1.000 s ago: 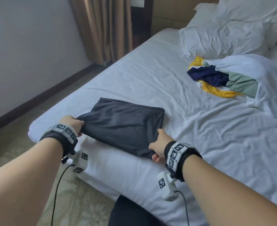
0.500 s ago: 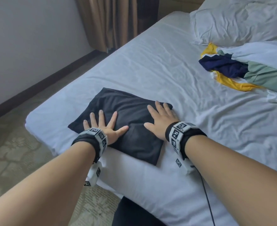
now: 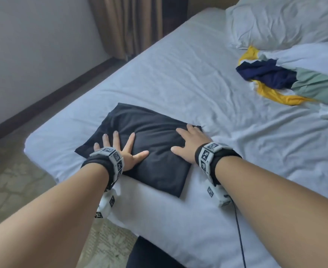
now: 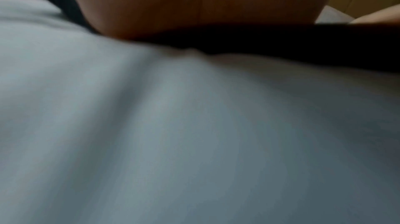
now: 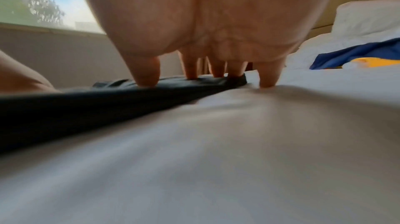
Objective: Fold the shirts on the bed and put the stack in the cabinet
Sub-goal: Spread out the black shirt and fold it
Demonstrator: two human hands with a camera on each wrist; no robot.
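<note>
A person's left hand point(image 3: 124, 151) and right hand point(image 3: 190, 146) lie palm-down, fingers point(image 3: 180, 132) straight and spread, grasping nothing, pressing flat on a folded black shirt point(image 3: 153, 144), a soft rectangle near the corner of the bed point(image 3: 178, 89). The right little finger rests on the wrinkled white sheet just beside the shirt. Unfolded shirts point(image 3: 275, 76) lie heaped by the pillow point(image 3: 283, 22), well apart.

White pillows point(image 3: 286, 20) by brown curtains point(image 3: 128, 26), patterned carpet point(image 3: 10, 182).
</note>
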